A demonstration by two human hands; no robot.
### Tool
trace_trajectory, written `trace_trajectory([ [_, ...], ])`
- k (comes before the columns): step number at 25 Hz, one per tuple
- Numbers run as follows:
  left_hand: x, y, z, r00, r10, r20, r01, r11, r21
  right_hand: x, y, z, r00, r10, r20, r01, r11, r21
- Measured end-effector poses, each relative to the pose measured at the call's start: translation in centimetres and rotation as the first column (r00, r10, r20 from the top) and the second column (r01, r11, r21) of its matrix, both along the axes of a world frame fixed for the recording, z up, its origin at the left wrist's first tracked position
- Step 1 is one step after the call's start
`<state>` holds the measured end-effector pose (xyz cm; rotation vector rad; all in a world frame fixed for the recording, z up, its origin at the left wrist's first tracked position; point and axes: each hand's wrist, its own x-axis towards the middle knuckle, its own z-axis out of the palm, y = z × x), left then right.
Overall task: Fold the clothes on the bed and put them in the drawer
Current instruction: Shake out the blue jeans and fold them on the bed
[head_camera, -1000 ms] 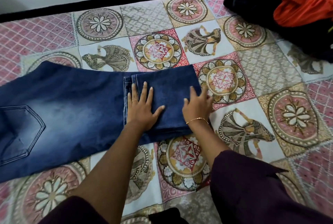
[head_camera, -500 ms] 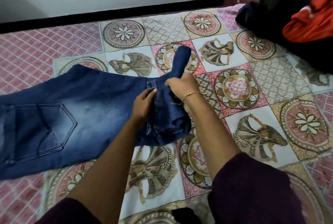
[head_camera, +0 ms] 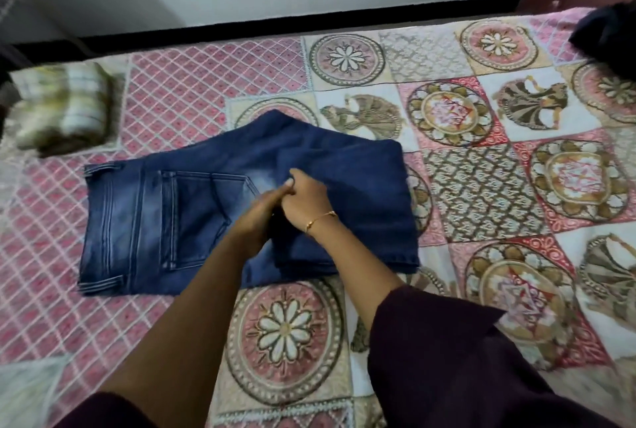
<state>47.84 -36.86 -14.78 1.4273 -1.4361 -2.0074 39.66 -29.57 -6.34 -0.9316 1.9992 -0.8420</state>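
the jeans point(head_camera: 344, 187) lie folded on the bed point(head_camera: 213, 90), near the middle of the patterned cover, waistband to the left with a back pocket point(head_camera: 203, 217) facing up and the doubled-over legs stacked on the right half. both hands meet on top of the denim, just right of the pocket. the right hand point(head_camera: 303, 199) has its fingers curled, thumb up, pressing down on the folded layer; whether it actually pinches cloth cannot be told. a thin gold bracelet point(head_camera: 320, 219) sits at its wrist. the left hand point(head_camera: 261, 214) reaches in from below, fingers fairly straight and touching the right hand, lying against the denim; motion blur hides the fingertips. both arms come out of dark maroon sleeves point(head_camera: 447, 359). a folded pale striped cloth point(head_camera: 65, 107) rests on the bed at far left, well apart from the jeans. a dark garment point(head_camera: 609, 39) shows at the upper right edge. beyond the bed runs a black strip point(head_camera: 309, 25) below a pale wall.
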Motion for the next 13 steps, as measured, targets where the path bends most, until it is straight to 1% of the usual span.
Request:
trace_trajectory([
  [1,0.2,0.4,1.3,0.999,-0.023,0.025,0.025,0.997,-0.079,0.0,0.2,-0.8,0.981,-0.023,-0.194,0.009,0.997,-0.074],
  [2,0.4,0.5,1.5,1.000,-0.027,0.013,0.029,0.991,-0.132,-0.2,0.4,-1.6,0.916,-0.094,-0.391,0.033,0.987,-0.159],
  [3,0.4,0.8,2.2,0.999,-0.029,0.018,0.032,0.979,-0.199,-0.7,0.8,-2.5,0.834,-0.145,-0.533,0.050,0.981,-0.188],
  [4,0.4,0.9,2.6,1.000,-0.005,0.023,0.010,0.964,-0.265,-1.3,1.2,-3.2,0.793,-0.108,-0.600,0.058,0.993,-0.101],
  [5,0.2,0.9,2.9,0.999,0.024,0.044,-0.008,0.945,-0.326,-2.0,1.6,-3.9,0.788,-0.016,-0.616,0.057,0.997,0.046],
  [6,0.0,1.1,3.0,0.994,0.054,0.095,-0.013,0.924,-0.382,-2.8,2.2,-4.8,0.791,0.086,-0.606,0.045,0.979,0.197],
  [7,-0.1,1.5,2.8,0.987,0.079,0.138,-0.012,0.902,-0.431,-3.3,2.6,-5.6,0.778,0.168,-0.606,0.032,0.952,0.304],
  [8,-0.1,1.9,2.6,0.973,0.093,0.211,0.022,0.873,-0.487,-3.6,3.1,-6.2,0.749,0.228,-0.623,0.019,0.932,0.363],
  [9,-0.1,2.4,2.3,0.942,0.117,0.314,0.081,0.828,-0.554,-3.6,3.3,-7.1,0.721,0.263,-0.641,0.006,0.923,0.386],
  [10,-0.3,2.7,2.0,0.890,0.161,0.426,0.181,0.734,-0.654,-3.6,3.4,-7.6,0.704,0.274,-0.655,0.000,0.923,0.386],
  [11,-0.7,2.9,1.9,0.842,0.182,0.508,0.316,0.597,-0.737,-3.6,3.4,-8.1,0.694,0.272,-0.667,0.001,0.926,0.378],
  [12,-1.3,3.1,1.8,0.808,0.160,0.567,0.451,0.450,-0.771,-3.5,3.4,-8.5,0.687,0.269,-0.675,0.009,0.926,0.378],
  [13,-1.9,3.6,2.0,0.756,0.074,0.650,0.586,0.365,-0.723,-3.6,3.4,-8.8,0.681,0.268,-0.681,0.019,0.924,0.382],
])
